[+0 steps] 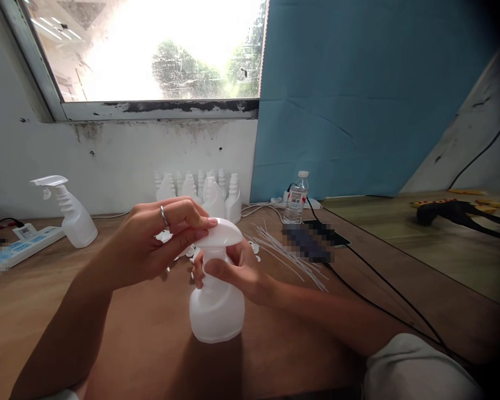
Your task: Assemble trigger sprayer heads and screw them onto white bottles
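Observation:
A white spray bottle [216, 316] stands upright on the brown table in front of me, with a white spray head [220, 233] on top. My right hand [244, 269] is wrapped round the bottle's neck, thumb in front. My left hand [162, 233], with a ring on one finger, pinches the left end of the spray head between thumb and fingertips. Small white parts [187, 251] lie behind my hands, partly hidden by them.
White bottles without heads [211, 194] stand by the wall. A finished spray bottle [77, 222] and a power strip [37, 241] are at the left. Thin white tubes [291, 253], a water bottle [295, 200], a blurred dark object and black cables lie to the right.

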The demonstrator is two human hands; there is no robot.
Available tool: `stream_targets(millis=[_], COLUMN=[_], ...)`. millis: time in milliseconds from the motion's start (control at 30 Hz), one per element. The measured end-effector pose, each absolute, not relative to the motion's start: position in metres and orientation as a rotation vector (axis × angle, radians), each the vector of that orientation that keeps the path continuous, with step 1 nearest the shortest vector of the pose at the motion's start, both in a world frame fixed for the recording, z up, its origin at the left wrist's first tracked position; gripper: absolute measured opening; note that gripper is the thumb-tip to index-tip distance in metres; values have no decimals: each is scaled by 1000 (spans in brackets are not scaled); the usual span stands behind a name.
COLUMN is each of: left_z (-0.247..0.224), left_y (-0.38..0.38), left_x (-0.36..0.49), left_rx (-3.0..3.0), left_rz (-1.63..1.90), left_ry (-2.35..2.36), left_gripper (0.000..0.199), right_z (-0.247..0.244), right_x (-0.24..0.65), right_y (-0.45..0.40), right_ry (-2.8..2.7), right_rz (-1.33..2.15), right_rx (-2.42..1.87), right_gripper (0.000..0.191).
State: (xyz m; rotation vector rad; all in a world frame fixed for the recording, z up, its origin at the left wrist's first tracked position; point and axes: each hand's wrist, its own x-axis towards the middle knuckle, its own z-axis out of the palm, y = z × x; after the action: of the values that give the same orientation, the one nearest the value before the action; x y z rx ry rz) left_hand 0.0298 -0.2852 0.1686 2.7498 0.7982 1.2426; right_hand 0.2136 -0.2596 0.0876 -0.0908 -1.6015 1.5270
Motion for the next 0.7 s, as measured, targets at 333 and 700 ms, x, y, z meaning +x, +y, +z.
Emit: stream_targets(millis=[333, 700], left_z=[168, 169], left_y=[-285, -287], left_x=[29, 31], left_rx=[2759, 2781], left_rz=[1239, 1249], left_ry=[771, 739], left_gripper=[3, 6], right_z=[87, 91], right_x=[214, 216], right_y=[-259, -252], right_ry=[-1585, -1656], right_rz=[1555, 1645], right_rx=[-89, 72], right_gripper=[41, 37])
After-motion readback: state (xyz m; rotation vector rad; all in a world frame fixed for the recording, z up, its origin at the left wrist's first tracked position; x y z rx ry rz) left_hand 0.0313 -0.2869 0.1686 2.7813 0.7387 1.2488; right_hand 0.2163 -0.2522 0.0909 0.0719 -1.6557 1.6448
